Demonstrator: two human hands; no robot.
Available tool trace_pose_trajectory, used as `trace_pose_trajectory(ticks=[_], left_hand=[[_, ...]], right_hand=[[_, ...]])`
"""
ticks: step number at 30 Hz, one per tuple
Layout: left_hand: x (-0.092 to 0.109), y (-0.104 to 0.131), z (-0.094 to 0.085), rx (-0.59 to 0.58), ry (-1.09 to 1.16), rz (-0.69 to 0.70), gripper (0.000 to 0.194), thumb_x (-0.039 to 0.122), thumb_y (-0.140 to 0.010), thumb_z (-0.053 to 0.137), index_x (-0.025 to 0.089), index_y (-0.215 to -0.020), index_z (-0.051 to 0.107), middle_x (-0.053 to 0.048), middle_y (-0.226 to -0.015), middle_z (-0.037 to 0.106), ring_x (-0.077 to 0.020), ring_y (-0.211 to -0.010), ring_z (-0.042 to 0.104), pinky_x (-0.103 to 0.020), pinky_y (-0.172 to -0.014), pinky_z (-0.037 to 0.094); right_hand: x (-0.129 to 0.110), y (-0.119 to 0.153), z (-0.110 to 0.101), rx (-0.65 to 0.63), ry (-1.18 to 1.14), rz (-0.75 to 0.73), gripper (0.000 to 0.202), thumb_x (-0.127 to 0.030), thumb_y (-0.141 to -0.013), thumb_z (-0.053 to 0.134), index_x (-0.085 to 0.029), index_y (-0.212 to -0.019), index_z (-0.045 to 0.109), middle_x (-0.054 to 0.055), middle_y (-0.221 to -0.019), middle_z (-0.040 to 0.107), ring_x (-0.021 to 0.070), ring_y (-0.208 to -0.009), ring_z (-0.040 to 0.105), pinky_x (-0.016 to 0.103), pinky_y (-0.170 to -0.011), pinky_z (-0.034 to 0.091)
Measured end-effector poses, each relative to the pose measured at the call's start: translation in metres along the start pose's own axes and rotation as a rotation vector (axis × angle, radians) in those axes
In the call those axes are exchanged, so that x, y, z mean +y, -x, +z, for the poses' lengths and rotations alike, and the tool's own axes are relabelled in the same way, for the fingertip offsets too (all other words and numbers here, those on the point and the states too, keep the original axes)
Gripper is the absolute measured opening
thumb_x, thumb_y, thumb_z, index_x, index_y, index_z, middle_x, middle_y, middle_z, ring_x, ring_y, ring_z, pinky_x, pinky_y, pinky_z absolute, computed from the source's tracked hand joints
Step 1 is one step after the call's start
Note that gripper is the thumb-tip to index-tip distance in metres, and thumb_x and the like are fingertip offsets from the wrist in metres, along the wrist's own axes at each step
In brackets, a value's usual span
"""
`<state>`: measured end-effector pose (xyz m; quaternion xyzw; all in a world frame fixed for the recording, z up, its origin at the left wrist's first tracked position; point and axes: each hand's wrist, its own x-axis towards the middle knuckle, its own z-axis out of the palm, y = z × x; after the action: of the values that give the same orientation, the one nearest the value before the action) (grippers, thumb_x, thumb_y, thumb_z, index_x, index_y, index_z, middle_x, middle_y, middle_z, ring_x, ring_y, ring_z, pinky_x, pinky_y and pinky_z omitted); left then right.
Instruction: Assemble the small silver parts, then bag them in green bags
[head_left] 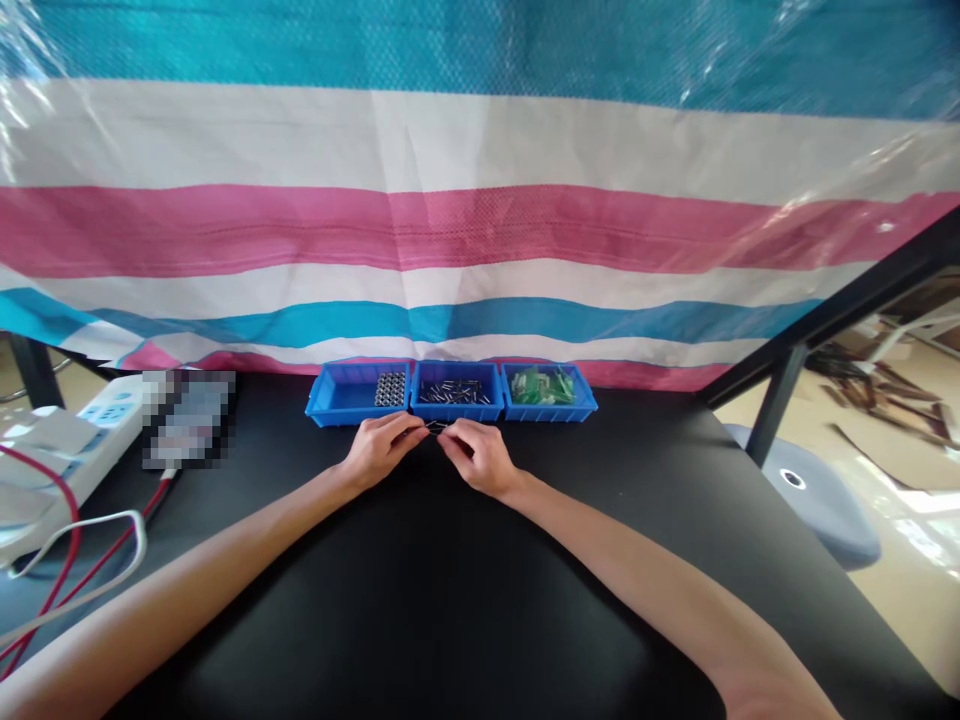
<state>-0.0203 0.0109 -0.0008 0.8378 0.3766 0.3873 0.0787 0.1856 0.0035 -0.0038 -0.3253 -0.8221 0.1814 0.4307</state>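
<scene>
Lining black table [450, 620]: bins [457, 412] (striped sheeting [480, 230] behind)

Shiny metal cylinders [391, 389], matt tabletop [645, 470]

The thin pieces [437, 428] between the fingers [409, 427] are too small for me to identify. I get only blurred blocks for the device [193, 415] on the tabletop [637, 460], and the left edge cuts off the power strip [84, 475]

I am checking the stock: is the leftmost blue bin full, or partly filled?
Partly filled: round metal pieces crowd the right end of the leftmost blue bin; bare floor shows to their left.
</scene>
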Motion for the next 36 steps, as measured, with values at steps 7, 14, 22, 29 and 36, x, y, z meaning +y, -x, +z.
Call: trace_pose_trajectory(ticks=[7, 14, 22, 29, 36], left_hand=[[-0.002, 0.001, 0.001, 0.021, -0.022, 0.077, 0.015, 0.031, -0.091, 0.058, 0.016, -0.089, 0.062, -0.001, -0.076, 0.067, -0.0076, -0.058, 0.059, -0.017, -0.057, 0.046], [0.003, 0.001, 0.001, 0.065, 0.005, 0.132, 0.013, 0.024, -0.091, 0.057, 0.018, -0.099, 0.065, -0.004, -0.091, 0.073, -0.0122, -0.081, 0.070, -0.019, -0.073, 0.054], [0.007, 0.002, -0.003, 0.045, 0.055, 0.039, 0.023, 0.021, -0.097, 0.045, 0.018, -0.108, 0.064, 0.001, -0.072, 0.070, -0.0070, -0.055, 0.063, -0.017, -0.061, 0.051], [0.003, 0.001, -0.003, -0.003, 0.044, 0.088, 0.023, 0.018, -0.098, 0.038, 0.016, -0.104, 0.060, -0.003, -0.080, 0.067, -0.0081, -0.066, 0.062, -0.017, -0.062, 0.048], [-0.004, 0.006, 0.001, 0.005, -0.039, 0.179, 0.031, 0.019, -0.096, 0.046, 0.023, -0.125, 0.058, -0.001, -0.081, 0.063, -0.0060, -0.062, 0.059, -0.015, -0.060, 0.047]], right_hand=[[0.000, 0.001, 0.000, 0.068, -0.006, -0.007, 0.021, -0.025, -0.096, 0.046, -0.018, -0.084, 0.062, 0.004, -0.074, 0.063, 0.0139, -0.066, 0.059, 0.024, -0.062, 0.046], [0.002, -0.001, 0.001, -0.129, 0.015, 0.014, 0.022, -0.023, -0.094, 0.049, -0.017, -0.078, 0.062, 0.003, -0.071, 0.065, 0.0129, -0.062, 0.060, 0.023, -0.060, 0.043], [0.004, 0.000, 0.002, -0.215, 0.087, 0.026, 0.022, -0.021, -0.092, 0.052, -0.017, -0.072, 0.061, 0.000, -0.064, 0.063, 0.0117, -0.058, 0.057, 0.022, -0.057, 0.038], [0.004, 0.000, 0.003, -0.197, 0.104, -0.001, 0.022, -0.022, -0.092, 0.051, -0.017, -0.073, 0.061, 0.002, -0.069, 0.066, 0.0128, -0.062, 0.061, 0.021, -0.059, 0.041], [0.004, 0.001, 0.003, -0.101, 0.113, 0.051, 0.021, -0.021, -0.093, 0.049, -0.017, -0.077, 0.062, 0.003, -0.073, 0.067, 0.0139, -0.063, 0.062, 0.023, -0.061, 0.045]])
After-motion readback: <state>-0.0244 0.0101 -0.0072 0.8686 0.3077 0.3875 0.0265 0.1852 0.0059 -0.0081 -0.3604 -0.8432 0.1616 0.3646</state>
